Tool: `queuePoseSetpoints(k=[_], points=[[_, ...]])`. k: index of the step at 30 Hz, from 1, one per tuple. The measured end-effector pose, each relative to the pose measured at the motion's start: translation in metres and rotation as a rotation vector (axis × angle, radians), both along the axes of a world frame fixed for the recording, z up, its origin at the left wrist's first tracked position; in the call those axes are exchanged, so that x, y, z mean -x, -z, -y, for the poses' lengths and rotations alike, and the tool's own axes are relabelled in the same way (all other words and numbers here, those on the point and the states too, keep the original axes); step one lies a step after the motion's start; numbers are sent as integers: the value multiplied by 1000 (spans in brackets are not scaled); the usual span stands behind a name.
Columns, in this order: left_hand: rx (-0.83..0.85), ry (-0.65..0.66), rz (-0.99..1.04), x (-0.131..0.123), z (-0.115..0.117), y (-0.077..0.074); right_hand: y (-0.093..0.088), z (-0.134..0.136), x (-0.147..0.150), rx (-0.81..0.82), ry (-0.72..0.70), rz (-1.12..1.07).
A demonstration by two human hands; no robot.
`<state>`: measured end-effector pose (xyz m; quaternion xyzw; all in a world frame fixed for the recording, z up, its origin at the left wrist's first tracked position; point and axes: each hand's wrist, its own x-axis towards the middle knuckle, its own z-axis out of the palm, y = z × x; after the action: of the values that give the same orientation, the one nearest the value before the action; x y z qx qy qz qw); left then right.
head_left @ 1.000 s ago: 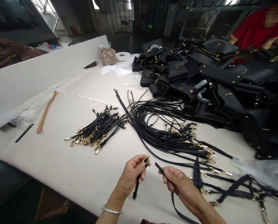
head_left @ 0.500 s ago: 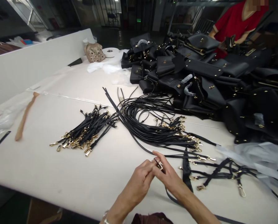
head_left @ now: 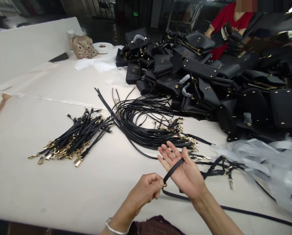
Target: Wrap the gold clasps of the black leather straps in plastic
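Observation:
My left hand (head_left: 146, 191) pinches a black strap (head_left: 173, 170) by its small gold buckle (head_left: 164, 185). Palm up and fingers stretched out, my right hand (head_left: 187, 174) has the strap lying across it towards the thumb. More of that strap loops below the buckle, behind my right wrist. Just beyond my hands lies a bundle of long thin black straps (head_left: 136, 133) with gold clasps. Left of it is a pile of short black straps (head_left: 74, 138) with gold snap hooks.
Many black handbags (head_left: 163, 65) are heaped across the far right. A person in a red top (head_left: 244, 20) stands behind them. Clear plastic sheeting (head_left: 258, 163) lies at right, beside more straps. A white roll (head_left: 103, 48) and a beige bag (head_left: 82, 46) sit at the back left.
My hands, close together before, have moved apart. The right palm has turned up and its fingers have straightened, with the strap now across it. The view has shifted right.

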<state>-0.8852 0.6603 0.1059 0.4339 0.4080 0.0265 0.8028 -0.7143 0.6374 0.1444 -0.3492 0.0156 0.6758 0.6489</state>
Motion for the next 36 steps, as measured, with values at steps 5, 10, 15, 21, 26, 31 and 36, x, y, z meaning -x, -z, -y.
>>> queuePoseSetpoints(k=[5, 10, 15, 21, 26, 31, 36], points=[[-110, -42, -13, 1, -5, -5, 8, 16, -8, 52, -50, 18], [-283, -19, -68, 2, -12, -19, 15, 37, -7, 112, -238, 301], [-393, -4, -135, 0, -8, -21, 14, 39, 6, 189, -260, 359], [-303, 18, -113, 2, -9, -15, 22, 37, 10, 313, -199, 313], [-302, 21, -93, 5, -13, -18, 25, 39, 9, 355, -183, 283], [-352, 6, -113, 7, -12, -18, 22, 37, 10, 379, -183, 276], [-354, -27, -128, 5, -9, -15, 17, 36, 13, 353, -192, 372]])
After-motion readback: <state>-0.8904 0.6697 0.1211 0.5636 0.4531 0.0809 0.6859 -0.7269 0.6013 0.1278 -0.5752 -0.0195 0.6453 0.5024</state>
